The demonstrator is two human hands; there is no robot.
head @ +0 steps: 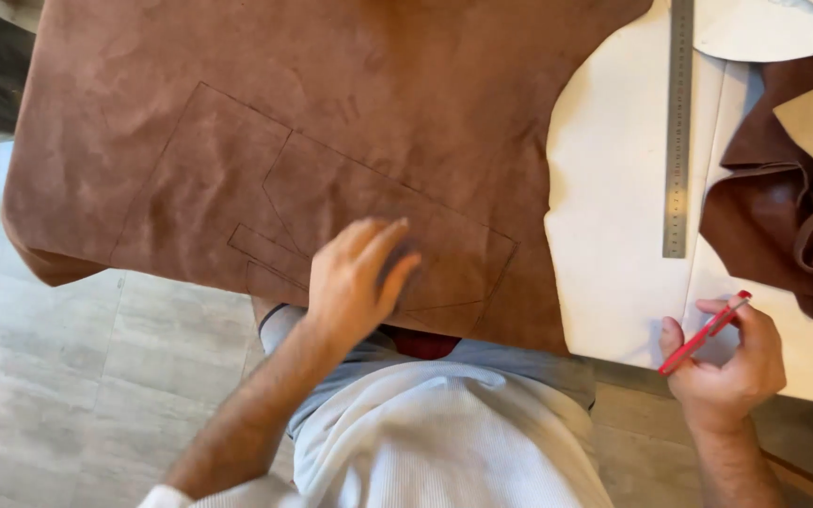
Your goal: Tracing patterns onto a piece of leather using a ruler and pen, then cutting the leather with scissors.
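Right hand (pixel 728 362) grips red pen (pixel 705 333); left hand (pixel 358 277) flat on brown suede (pixel 265 122), apparently.

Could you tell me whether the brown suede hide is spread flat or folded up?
Spread flat: the brown suede hide lies open, traced outlines showing, left hand pressing it.

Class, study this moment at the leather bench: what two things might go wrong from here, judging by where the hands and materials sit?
1. The left hand lies flat on the brown suede hide, right over the drawn pattern lines; rubbing may smudge them.
2. The hide hangs over the table's near edge, so it might slide or crease if pulled.
3. The red pen in the right hand sits above the cream sheet and could mark it.
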